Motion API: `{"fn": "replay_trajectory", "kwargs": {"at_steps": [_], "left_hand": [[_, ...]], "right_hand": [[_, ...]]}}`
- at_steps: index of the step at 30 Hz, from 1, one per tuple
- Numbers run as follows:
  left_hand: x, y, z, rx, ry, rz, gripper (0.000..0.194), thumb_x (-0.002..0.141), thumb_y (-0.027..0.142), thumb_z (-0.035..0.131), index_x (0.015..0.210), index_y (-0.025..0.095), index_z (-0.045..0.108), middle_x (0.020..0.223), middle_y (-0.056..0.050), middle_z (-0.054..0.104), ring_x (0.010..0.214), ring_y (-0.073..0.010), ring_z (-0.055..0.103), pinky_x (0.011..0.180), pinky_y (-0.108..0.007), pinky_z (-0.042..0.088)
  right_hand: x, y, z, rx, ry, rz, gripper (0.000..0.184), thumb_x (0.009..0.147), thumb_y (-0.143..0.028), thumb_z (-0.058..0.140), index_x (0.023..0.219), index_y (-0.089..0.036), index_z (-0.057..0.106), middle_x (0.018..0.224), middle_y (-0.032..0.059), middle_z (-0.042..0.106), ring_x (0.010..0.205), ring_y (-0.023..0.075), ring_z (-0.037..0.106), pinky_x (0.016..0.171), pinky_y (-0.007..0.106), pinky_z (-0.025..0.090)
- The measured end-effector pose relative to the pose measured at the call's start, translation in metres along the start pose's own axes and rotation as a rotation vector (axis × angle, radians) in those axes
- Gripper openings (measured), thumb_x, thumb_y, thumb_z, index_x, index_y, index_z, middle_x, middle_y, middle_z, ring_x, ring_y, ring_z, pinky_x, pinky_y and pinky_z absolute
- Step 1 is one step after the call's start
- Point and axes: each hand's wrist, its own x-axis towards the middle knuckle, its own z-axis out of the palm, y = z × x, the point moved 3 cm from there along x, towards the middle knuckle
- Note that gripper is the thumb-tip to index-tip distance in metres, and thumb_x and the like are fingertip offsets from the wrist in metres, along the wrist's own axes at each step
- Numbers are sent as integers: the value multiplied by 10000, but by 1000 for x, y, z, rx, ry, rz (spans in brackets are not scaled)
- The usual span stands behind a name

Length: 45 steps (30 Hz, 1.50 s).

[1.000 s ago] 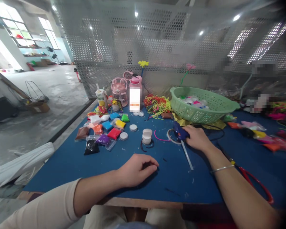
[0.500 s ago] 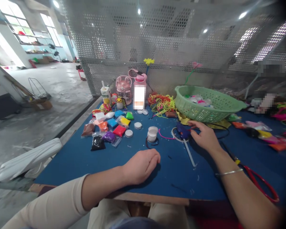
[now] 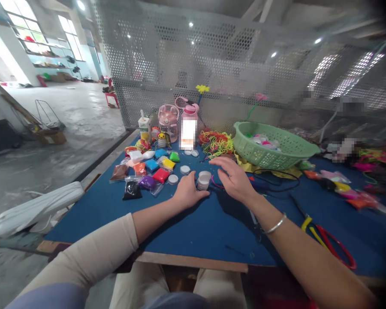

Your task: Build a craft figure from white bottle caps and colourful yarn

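A stack of small white round caps (image 3: 203,181) stands on the blue tabletop (image 3: 167,227). My left hand (image 3: 187,191) is at the left side of the stack, thumb and fingers apart around it; whether it touches cannot be told. On the other side, my right hand (image 3: 232,178) hovers with its fingers spread and slightly curved, holding nothing. Beneath and behind the right hand lies a dark blue glue gun (image 3: 260,184), mostly hidden. Two more white caps, a nearer cap (image 3: 173,179) and a farther cap (image 3: 185,170), lie flat left of the stack.
Colourful clay packets, including a black packet (image 3: 131,189), cover the left side. Behind are a pink bottle (image 3: 168,122) and tangled cords (image 3: 217,143). A green basket (image 3: 273,150) stands at the back right, red-handled pliers (image 3: 336,246) at the right.
My left hand has moved forward to the stack of caps and opened from a loose fist. My right hand has left the glue gun and moved left toward the stack.
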Motion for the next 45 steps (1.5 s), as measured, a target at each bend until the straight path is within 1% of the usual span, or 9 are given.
{"fn": "replay_trajectory", "kwargs": {"at_steps": [4,8,11,15,20,24,27,33,45], "left_hand": [[-7,4,1,-98,-69,-15,440,695,366,739,1061,153,617,1067,-111,674,1017,-280,600,920,-416,442],[-36,24,-9,-298,-262,-37,383,748,397,688,1019,136,616,910,-74,701,796,-180,648,736,-295,499],[-53,39,-16,-709,-346,-188,380,743,374,700,1021,132,604,899,-73,669,735,-135,609,689,-261,466],[-58,44,-20,-827,-304,-278,396,694,374,754,969,133,601,815,-33,627,665,-101,541,635,-240,418],[-55,39,-23,-766,-197,-241,457,698,375,758,1051,149,578,907,-46,638,785,-139,563,715,-259,430],[-57,39,-28,-703,-155,-191,509,752,407,710,1177,171,560,1023,-69,634,867,-164,559,775,-277,436],[-59,40,-32,-665,-135,-224,521,794,465,659,1217,181,548,964,-46,620,789,-140,526,734,-264,429],[-60,45,-40,-685,-94,-298,539,778,486,680,1198,173,553,853,-6,559,702,-98,443,640,-214,387],[-62,34,-38,-743,-46,-312,516,770,495,697,1182,204,585,915,-24,600,758,-101,485,673,-210,389]], "right_hand": [[-2,-1,1,95,147,90,299,929,-221,399,1176,-235,568,1153,84,598,1045,217,566,953,433,456],[-16,-1,4,207,156,147,325,970,-314,352,1222,-236,541,1208,89,591,1064,214,570,943,409,472],[-25,1,8,357,65,174,419,986,-429,289,1258,-237,543,1274,90,577,1139,227,556,990,414,446],[-32,0,10,482,28,162,550,945,-582,278,1318,-258,519,1387,80,499,1262,267,470,1095,459,335],[-33,-10,5,336,-38,103,634,915,-651,262,1393,-276,444,1458,69,437,1356,287,361,1135,480,266],[-35,-15,2,270,-88,67,623,926,-631,269,1430,-286,394,1488,57,397,1381,283,323,1152,476,233],[-36,-16,2,260,-104,51,618,933,-613,281,1448,-280,360,1500,60,374,1383,283,316,1148,475,239],[-38,-17,3,290,-130,35,675,919,-623,327,1485,-258,283,1543,65,308,1410,289,261,1163,468,199],[-39,-26,1,344,-184,46,672,923,-608,345,1508,-304,212,1583,32,236,1440,266,224,1188,450,134]]}}
